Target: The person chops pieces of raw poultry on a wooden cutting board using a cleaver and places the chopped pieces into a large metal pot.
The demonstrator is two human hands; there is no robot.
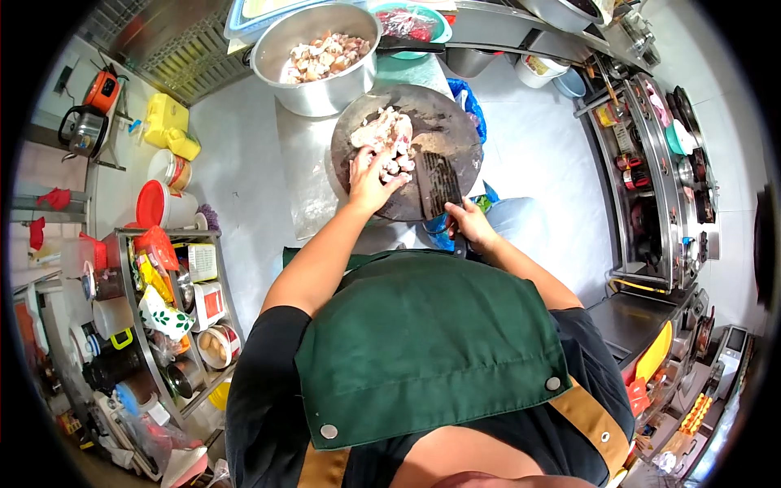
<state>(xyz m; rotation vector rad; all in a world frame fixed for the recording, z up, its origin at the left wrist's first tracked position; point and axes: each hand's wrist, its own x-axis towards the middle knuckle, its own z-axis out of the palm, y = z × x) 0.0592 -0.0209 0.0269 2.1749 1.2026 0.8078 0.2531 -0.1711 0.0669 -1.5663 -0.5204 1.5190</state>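
On the round, dark-stained chopping block (448, 119) lies a pile of raw meat (384, 131), pale and pinkish, with smaller cut chunks at its near side. My left hand (370, 186) is on the near left edge of this meat, fingers and thumb around the chunks. A broad cleaver (440, 180) with a dark, streaked blade rests low over the block's right part, just right of the meat. Its handle is in my right hand (471, 224), at the block's near right edge. Behind the block, a large metal pot (323, 94) holds many chopped meat pieces.
Beyond the block, a turquoise basin (444, 25) holds something red in plastic. Blue plastic bags (470, 100) hang beside the block's right edge. A metal shelf (229, 244) with tubs stands at left, yellow jugs (166, 119) behind it. A stainless rack (610, 177) stands at right.
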